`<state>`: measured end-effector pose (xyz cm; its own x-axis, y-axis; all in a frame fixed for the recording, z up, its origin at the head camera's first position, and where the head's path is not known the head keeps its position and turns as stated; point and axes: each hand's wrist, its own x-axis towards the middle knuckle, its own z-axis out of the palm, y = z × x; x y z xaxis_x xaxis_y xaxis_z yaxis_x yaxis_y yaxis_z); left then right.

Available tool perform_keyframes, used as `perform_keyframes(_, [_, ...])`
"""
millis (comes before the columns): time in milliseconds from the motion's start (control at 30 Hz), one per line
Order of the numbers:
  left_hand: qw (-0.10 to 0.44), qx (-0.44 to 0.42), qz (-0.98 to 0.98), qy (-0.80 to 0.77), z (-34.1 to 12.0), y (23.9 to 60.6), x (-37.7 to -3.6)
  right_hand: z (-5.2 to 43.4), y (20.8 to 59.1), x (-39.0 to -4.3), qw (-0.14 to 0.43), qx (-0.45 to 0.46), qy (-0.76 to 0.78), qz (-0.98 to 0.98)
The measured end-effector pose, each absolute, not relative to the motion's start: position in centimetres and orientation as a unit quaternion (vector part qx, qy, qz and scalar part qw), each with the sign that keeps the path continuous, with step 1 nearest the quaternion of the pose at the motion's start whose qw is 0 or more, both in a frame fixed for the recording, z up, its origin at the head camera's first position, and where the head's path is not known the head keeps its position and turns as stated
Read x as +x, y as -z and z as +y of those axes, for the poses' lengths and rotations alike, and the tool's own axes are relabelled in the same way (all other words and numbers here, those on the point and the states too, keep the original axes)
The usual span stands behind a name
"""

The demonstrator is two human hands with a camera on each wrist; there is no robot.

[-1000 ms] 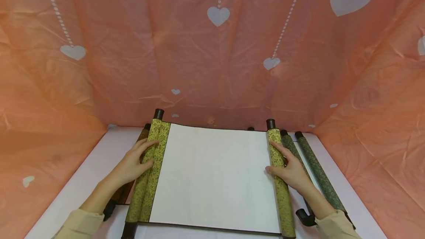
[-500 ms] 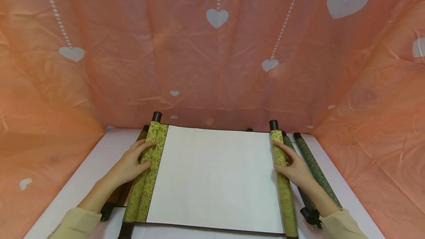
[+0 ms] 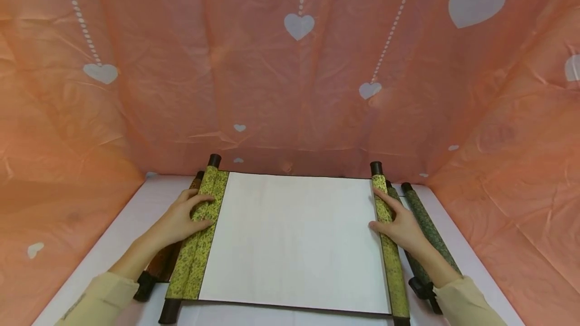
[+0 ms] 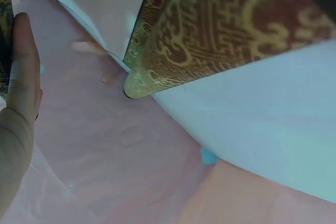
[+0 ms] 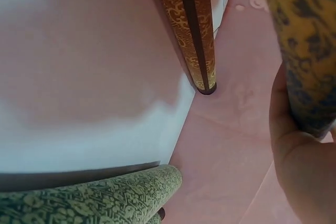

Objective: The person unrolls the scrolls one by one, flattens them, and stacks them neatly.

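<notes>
A scroll lies unrolled on the white table (image 3: pixel 113 245), with its blank white sheet (image 3: pixel 290 240) facing up. My left hand (image 3: pixel 205 210) grips the yellow-green brocade band (image 3: pixel 197 250) at the scroll's left end, fingers over the top and thumb on the inner side. My right hand (image 3: pixel 377 209) holds the rolled yellow-green right end (image 3: pixel 393 275), index finger lying along it and thumb against the sheet's edge. In the right wrist view the thumb (image 5: pixel 294 145) presses against that roll (image 5: pixel 310 40). In the left wrist view only one finger (image 4: pixel 21 77) shows.
Two dark green rolled scrolls (image 3: pixel 428 230) lie just right of my right hand, the nearer one against the roll I hold. A brown-gold scroll (image 3: pixel 158 265) lies under my left wrist. Orange heart-printed cloth (image 3: pixel 290 89) walls in the back and both sides.
The right roll has moved right, opening the sheet a little wider and closing on the dark green scrolls. My right hand went with it. The left hand has stayed on its band.
</notes>
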<state>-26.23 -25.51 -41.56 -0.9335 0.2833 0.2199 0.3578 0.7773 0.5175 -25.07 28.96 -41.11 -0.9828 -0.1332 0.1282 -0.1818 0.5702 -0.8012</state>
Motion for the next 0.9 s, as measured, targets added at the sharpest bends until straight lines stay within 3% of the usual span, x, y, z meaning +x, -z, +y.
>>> perform_keyframes(900, [0.009, -0.175, -0.951, 0.254, -27.3, 42.7, -29.2, 28.9, 41.5, -29.4, -0.025, 0.087, -0.452, -0.887])
